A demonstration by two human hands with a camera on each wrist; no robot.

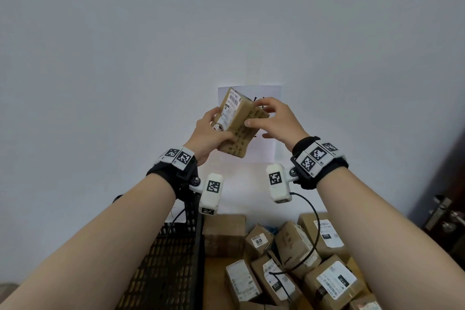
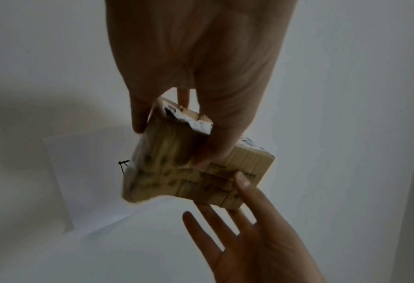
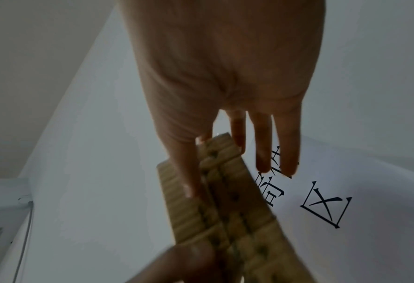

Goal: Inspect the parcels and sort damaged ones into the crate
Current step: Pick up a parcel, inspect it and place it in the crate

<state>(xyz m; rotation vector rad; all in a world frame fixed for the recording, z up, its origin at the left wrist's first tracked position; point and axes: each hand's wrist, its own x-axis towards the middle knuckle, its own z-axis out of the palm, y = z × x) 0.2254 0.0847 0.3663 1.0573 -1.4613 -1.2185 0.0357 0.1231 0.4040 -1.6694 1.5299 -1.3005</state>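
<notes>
Both hands hold a small taped cardboard parcel (image 1: 237,121) up in front of the wall, tilted, its white label facing left. My left hand (image 1: 210,133) grips its lower left end, thumb on the front face. My right hand (image 1: 273,118) pinches the upper right end, thumb on the near side and fingers over the far edge. In the left wrist view the parcel (image 2: 177,172) looks blurred under my left hand (image 2: 201,76). In the right wrist view my right hand's thumb (image 3: 189,183) lies on the parcel (image 3: 225,210). The black mesh crate (image 1: 166,254) stands at lower left.
Several labelled cardboard parcels (image 1: 289,259) lie heaped on the wooden table (image 1: 214,274) to the right of the crate, with a larger plain box (image 1: 224,234) at the back. A printed paper sign (image 1: 266,151) hangs on the white wall. A door with a handle (image 1: 445,216) is at far right.
</notes>
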